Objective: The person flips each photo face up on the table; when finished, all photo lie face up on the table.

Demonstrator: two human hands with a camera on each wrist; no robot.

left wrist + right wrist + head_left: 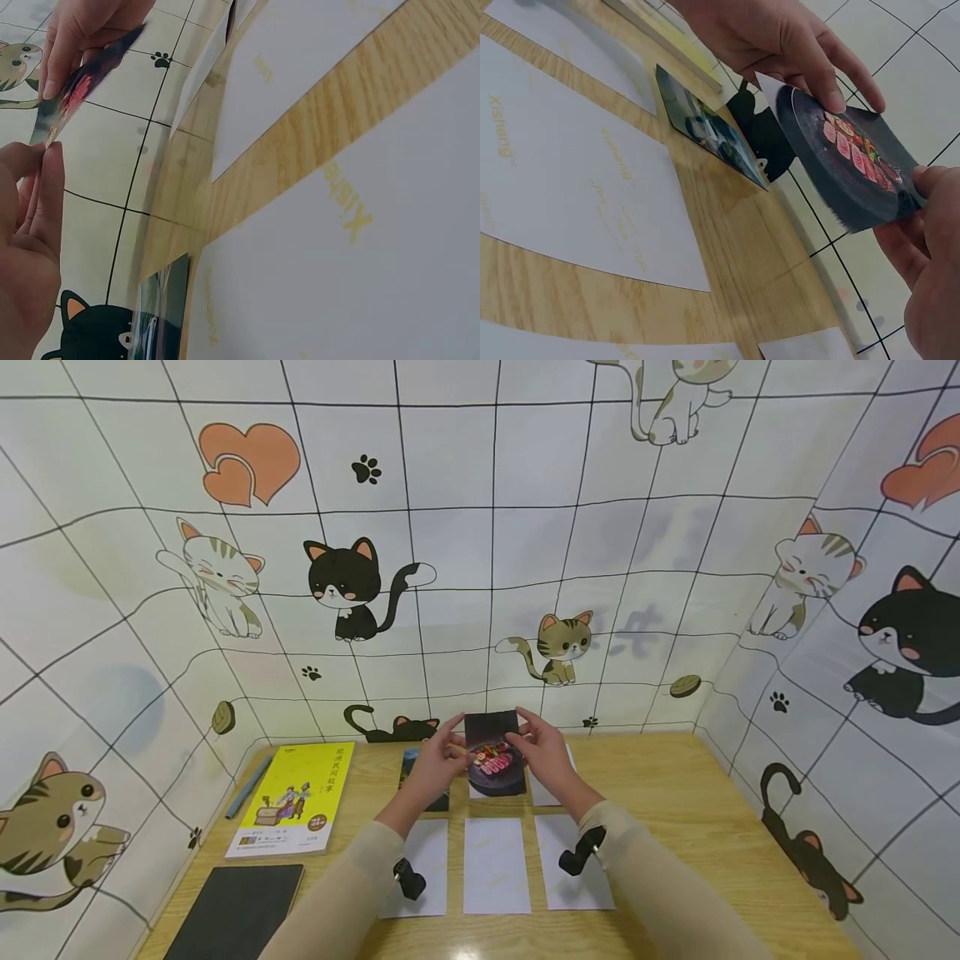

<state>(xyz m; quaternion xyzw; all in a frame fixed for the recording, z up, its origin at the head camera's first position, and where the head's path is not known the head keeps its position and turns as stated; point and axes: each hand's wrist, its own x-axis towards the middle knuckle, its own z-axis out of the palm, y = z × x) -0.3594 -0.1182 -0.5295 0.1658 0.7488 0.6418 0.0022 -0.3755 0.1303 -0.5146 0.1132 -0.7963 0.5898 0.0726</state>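
Wooden worktop [675, 835], cat-print wall [450, 552] behind, food photo [495, 764], left hand [437, 766] and right hand [551, 760], grip of each clamped on that photo, white cards [497, 868], yellow book [300, 797].

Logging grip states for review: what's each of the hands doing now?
Left hand: closed, pinching the photo of sliced meat by one side.
Right hand: closed, pinching its opposite side.

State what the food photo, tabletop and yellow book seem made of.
Food photo: probably smooth photo paper or card, given its thin edge. Tabletop: wood or laminate, slightly shiny, from the grain and bright reflection. Yellow book: likely paper, smooth printed cover, with pale page edges.
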